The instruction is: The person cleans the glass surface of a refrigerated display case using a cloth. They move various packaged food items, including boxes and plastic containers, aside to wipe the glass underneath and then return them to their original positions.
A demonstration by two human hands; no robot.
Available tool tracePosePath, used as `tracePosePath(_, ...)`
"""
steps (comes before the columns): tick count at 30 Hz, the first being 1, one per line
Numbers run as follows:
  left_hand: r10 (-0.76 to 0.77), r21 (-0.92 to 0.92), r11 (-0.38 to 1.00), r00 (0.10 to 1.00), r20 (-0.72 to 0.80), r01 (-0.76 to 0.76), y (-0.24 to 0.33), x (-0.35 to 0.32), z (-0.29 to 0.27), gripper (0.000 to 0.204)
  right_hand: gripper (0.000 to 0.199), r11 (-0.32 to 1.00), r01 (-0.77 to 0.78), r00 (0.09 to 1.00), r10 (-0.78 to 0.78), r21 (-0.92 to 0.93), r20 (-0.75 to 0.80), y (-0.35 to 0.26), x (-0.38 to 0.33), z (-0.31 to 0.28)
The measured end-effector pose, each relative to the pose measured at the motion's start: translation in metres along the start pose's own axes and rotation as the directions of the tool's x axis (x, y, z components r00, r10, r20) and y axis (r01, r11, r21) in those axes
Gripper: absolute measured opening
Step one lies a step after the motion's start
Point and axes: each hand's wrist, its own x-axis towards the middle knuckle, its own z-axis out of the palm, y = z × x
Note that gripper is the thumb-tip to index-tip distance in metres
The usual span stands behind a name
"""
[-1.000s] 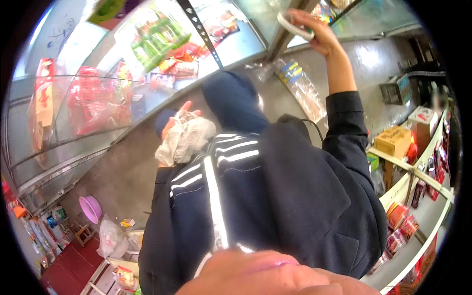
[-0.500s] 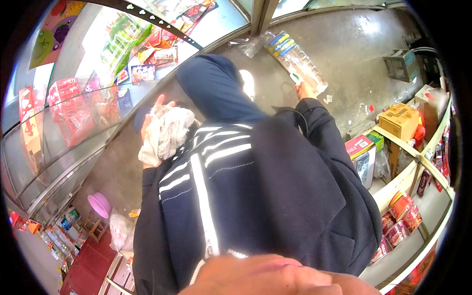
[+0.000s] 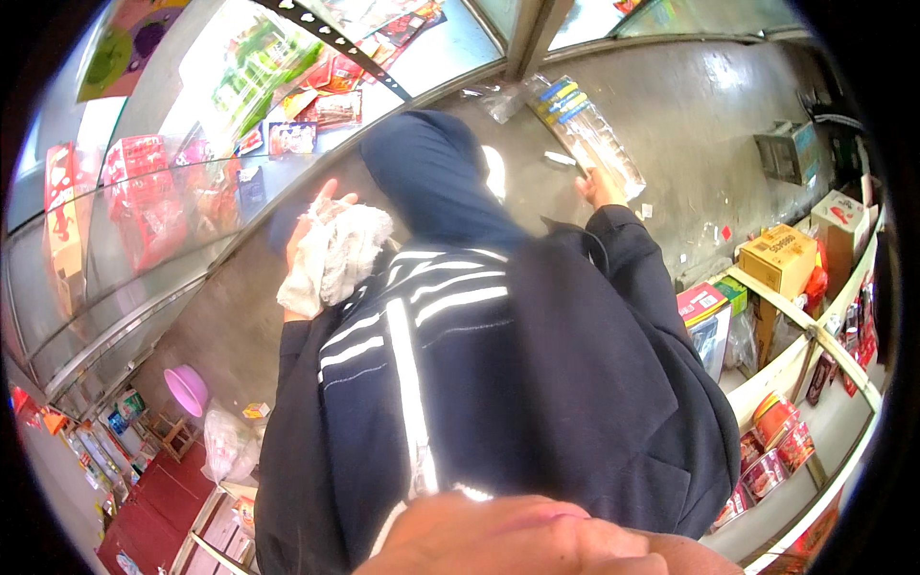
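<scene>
My left hand (image 3: 305, 240) holds a crumpled white cloth (image 3: 353, 245) against its palm, close to the glass counter; some fingertips stick out above the cloth. Out to the right, my right hand (image 3: 602, 188) is closed, with a short white rod-shaped object (image 3: 560, 159) sticking out on its left side. I cannot make out the rod's exact kind. Right beside that hand is a long clear-wrapped package (image 3: 586, 125) with blue and yellow bands at its far end. Whether the fingers also touch this package cannot be told.
A glass display counter (image 3: 125, 316) with packaged snacks runs along the left. Crumpled clear plastic (image 3: 501, 103) lies on the grey floor (image 3: 685, 115). Shelves at right hold a cardboard box (image 3: 778, 257) and red tubs (image 3: 781, 429). A pink basin (image 3: 186, 390) is at lower left.
The white rod has swung from lying over the package to pointing left, clear of it. My left hand keeps the cloth. The whole view has shifted slightly.
</scene>
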Motion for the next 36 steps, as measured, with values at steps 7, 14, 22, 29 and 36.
tracePosePath(7, -0.011, -0.021, 1.000, 0.995, 0.097, 0.013, 0.006, -0.004, -0.021, 0.072, 0.036, 0.877, 0.454, 0.716, -0.254, -0.158, 0.650, -0.136, -0.137, 0.177)
tracePosePath(14, 0.281, 0.331, 0.897, 0.956, 0.087, -0.293, 0.050, 0.007, 0.020, 0.062, 0.041, 0.244, 0.946, -0.042, -0.558, 0.212, 0.829, -0.197, -0.376, 0.340)
tracePosePath(22, 0.818, 0.520, 0.345, 0.522, 0.243, -0.782, 0.157, 0.003, 0.124, 0.069, 0.072, -0.037, 0.949, -0.306, -0.342, 0.313, 0.889, -0.220, -0.374, 0.452)
tracePosePath(29, 0.740, 0.656, 0.389, 0.643, 0.195, -0.647, 0.181, 0.029, 0.158, 0.081, 0.067, 0.051, 0.963, -0.244, -0.244, 0.263, 0.939, -0.223, -0.391, 0.449)
tracePosePath(36, 0.742, 0.613, 0.350, 0.609, 0.280, -0.709, 0.175, 0.043, 0.174, 0.081, 0.061, 0.146, 0.945, -0.243, -0.285, 0.292, 0.927, -0.231, -0.380, 0.447)
